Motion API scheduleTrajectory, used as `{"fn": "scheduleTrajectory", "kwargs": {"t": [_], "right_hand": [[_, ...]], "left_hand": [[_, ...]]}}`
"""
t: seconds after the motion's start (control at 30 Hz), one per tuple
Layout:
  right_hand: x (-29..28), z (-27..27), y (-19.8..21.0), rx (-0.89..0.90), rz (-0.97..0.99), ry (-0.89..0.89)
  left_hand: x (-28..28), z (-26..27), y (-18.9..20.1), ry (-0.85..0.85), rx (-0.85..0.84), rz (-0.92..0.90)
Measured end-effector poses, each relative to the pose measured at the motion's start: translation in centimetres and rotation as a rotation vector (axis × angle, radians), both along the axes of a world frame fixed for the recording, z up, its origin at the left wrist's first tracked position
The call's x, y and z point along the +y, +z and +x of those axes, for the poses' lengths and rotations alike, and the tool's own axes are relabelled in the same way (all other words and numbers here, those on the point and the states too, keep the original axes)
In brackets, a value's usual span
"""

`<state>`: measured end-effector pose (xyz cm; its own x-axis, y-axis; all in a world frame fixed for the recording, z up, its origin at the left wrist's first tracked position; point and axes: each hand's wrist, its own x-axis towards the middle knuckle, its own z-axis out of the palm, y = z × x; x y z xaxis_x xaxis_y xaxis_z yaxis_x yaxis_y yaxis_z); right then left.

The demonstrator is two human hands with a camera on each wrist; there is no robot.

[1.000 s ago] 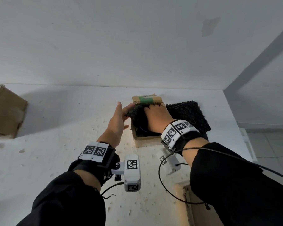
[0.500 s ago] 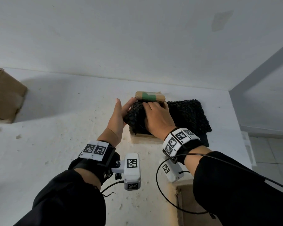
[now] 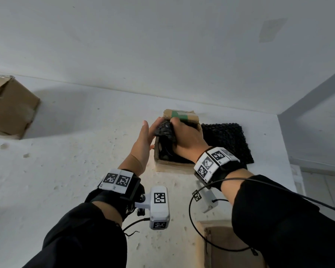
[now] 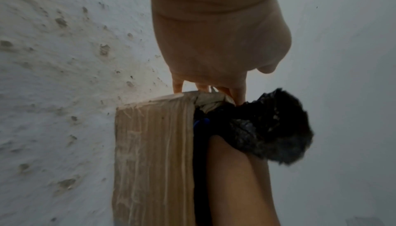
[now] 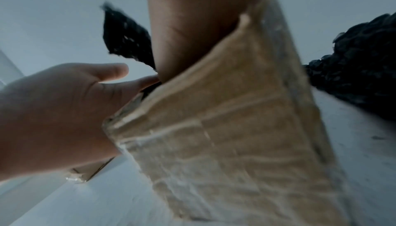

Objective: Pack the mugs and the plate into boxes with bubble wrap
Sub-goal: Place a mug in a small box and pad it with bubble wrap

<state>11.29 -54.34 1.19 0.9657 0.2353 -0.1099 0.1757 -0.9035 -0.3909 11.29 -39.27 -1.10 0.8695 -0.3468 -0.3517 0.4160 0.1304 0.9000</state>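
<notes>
Centrally placed, just right of frame middle in the head view: small cardboard box (image 3: 175, 165), open-topped, standing on white pitted worktop (image 3: 66, 171). Stuffed with black bubble wrap (image 3: 163, 130), one crumpled corner bulging up over near-left rim. Mug presumably inside the bundle; not visible, cannot confirm.

Right hand (image 3: 186, 138) reaching in from lower right, fingers curled round the wrap, pressing down into box mouth. Left hand (image 3: 143, 144) standing edge-on against box's left wall, fingers straight, fingertips touching the protruding wrap corner; holding nothing. Both hands at the box; right one directly over the opening, left one bracing from the side. Next push likely straight down, so the box mouth facing up matters most.

Box: worn, creased corrugated card, taped; far flap (image 3: 182, 117) upright with green patch. Wrap: dark, nubbly, soft, springy-looking, liable to pop back up.

Right of box, touching it: flat black bubble-wrap sheet (image 3: 226, 144). Upper left of frame: second cardboard box (image 3: 10, 109), well apart. Bottom centre-right: edge of another carton (image 3: 217, 246).
</notes>
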Motion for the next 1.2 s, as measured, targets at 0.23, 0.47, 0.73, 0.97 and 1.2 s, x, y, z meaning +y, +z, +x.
{"fn": "scheduleTrajectory", "kwargs": {"t": [0.23,0.47,0.73,0.97,1.2], "right_hand": [[-0.2,-0.9,-0.7,-0.376,0.154,0.039],[-0.3,-0.7,-0.9,-0.157,0.087,0.149],[0.5,-0.8,-0.1,-0.07,-0.194,0.212],[2.2,-1.1,0.6,-0.039,-0.495,0.218],[2.2,-1.5,-0.5,-0.071,-0.168,0.045]], "left_hand": [[0.5,0.3,0.2,-0.042,0.014,0.0],[0.2,0.1,0.0,0.021,-0.004,0.037],[-0.2,-0.2,0.0,0.041,-0.008,0.031],[-0.3,-0.1,-0.3,0.037,0.033,-0.076],[-0.2,-0.3,0.1,0.018,0.012,-0.073]]}}
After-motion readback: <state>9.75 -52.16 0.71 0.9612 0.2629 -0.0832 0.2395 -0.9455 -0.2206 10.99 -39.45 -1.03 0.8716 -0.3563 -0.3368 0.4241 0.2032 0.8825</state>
